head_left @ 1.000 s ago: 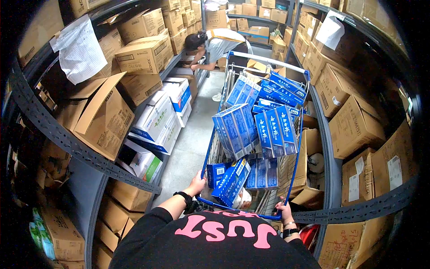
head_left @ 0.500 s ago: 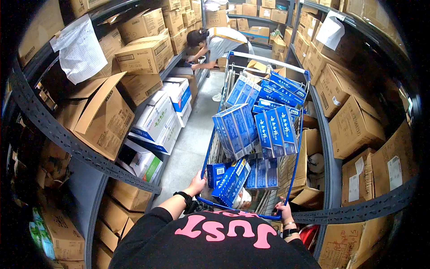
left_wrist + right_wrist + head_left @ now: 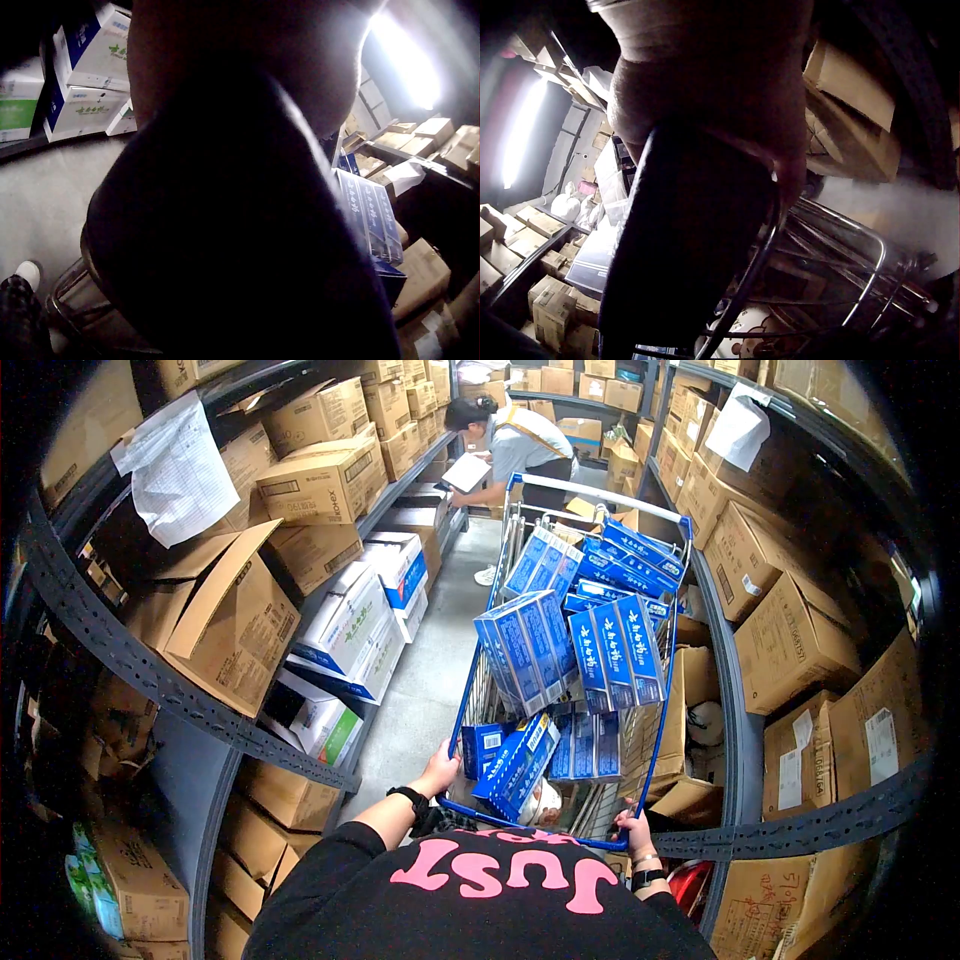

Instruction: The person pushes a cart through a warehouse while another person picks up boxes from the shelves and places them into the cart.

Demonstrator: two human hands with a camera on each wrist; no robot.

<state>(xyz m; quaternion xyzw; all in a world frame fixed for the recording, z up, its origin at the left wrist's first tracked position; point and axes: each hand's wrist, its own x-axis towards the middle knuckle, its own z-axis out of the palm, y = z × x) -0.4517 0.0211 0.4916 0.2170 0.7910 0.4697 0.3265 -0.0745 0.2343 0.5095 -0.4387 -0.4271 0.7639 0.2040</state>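
A wire shopping cart with a blue rim [image 3: 470, 670] stands before the person, loaded with several blue printed cartons [image 3: 525, 650]. The left hand [image 3: 440, 769] grips the rim at the near left corner. At the near right corner, the right hand [image 3: 633, 828] holds the rim, its fingers curled round it. Low in the cart, beside a tilted blue box [image 3: 518, 768], lies a partly hidden white item [image 3: 546, 802]. Both wrist views are dark; in the right one the hand [image 3: 712, 97] is above the metal cart frame [image 3: 754, 277].
Shelves of brown boxes [image 3: 320, 480] line both sides. White and blue cartons [image 3: 350, 625] stick out at the left of the grey floor aisle [image 3: 410, 685]. Beyond the cart, another person [image 3: 520, 445] bends by the left shelf, holding a white sheet or board [image 3: 467, 473].
The other person has risen somewhat and moved right, and a white sheet or board has come into view in their hands. The cart and both hands on it have not visibly moved.
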